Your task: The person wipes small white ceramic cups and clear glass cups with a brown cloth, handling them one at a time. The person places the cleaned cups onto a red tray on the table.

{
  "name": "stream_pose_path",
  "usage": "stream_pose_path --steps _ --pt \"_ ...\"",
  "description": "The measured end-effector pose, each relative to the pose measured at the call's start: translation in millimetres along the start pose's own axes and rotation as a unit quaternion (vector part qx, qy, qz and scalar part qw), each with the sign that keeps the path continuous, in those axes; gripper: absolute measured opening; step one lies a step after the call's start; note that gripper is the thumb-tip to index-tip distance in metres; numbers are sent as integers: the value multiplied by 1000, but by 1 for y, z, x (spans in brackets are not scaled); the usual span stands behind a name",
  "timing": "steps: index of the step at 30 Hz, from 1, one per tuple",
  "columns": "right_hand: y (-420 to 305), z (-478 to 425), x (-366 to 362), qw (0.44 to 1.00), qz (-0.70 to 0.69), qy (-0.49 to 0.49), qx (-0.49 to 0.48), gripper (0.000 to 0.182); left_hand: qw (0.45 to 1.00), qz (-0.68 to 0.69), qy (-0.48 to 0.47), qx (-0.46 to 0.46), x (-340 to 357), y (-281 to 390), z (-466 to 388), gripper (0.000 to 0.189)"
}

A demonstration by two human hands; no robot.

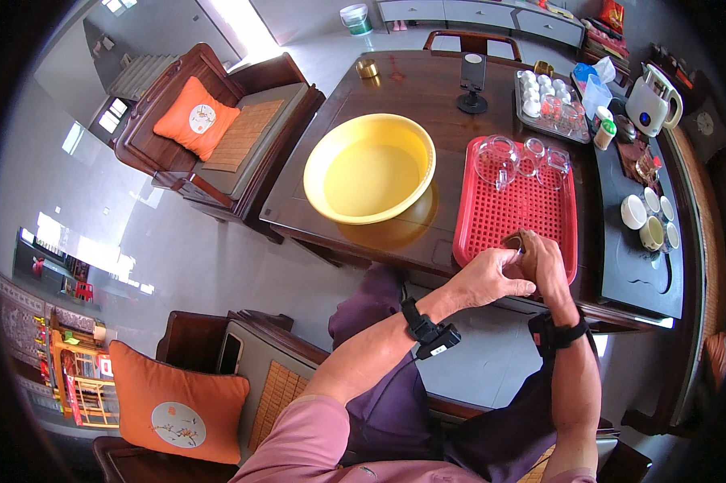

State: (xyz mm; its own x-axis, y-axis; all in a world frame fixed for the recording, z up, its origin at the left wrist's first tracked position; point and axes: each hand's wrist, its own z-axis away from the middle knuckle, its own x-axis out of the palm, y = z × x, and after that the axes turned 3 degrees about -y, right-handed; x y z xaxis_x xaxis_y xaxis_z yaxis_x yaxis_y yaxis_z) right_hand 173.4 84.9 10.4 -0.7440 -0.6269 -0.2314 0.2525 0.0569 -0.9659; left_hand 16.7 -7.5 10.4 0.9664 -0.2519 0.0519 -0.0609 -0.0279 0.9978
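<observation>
My left hand [489, 278] and my right hand [544, 259] meet over the near edge of a red perforated plastic tray [477, 223]. A brown cloth [527, 240] is bunched in my right hand. The fingers of my left hand close on a small object within the cloth; a pale rim shows, but the fingers hide the rest. At the tray's far end lie a clear glass pot [497, 158], a small glass cup [531, 157] and a glass pitcher [555, 168]. To the left stands a yellow plastic basin [369, 175] with liquid in it.
A metal tray [527, 124] holds several white cups and glasses. On the right, a black tea tray [628, 278] carries several small cups [633, 211] and an electric kettle [651, 99]. A phone stand [473, 102] and a brass bowl [367, 68] stand farther back.
</observation>
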Motion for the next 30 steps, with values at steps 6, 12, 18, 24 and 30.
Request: stream_pose_path --steps 6,12,18,24,30 --pt "14 -2 -6 878 -447 -59 161 44 991 -122 48 40 -3 5 2 22" --pt "22 0 9 870 -479 45 106 42 960 -255 44 104 -11 4 0 26" --pt "23 -6 16 913 -388 122 29 45 976 -186 96 58 0 -7 -2 27" --pt "12 1 19 875 -466 34 127 42 942 -264 177 112 -7 -12 -5 24" --pt "11 12 18 944 -320 27 72 29 924 -304 194 126 -7 -23 -7 23"
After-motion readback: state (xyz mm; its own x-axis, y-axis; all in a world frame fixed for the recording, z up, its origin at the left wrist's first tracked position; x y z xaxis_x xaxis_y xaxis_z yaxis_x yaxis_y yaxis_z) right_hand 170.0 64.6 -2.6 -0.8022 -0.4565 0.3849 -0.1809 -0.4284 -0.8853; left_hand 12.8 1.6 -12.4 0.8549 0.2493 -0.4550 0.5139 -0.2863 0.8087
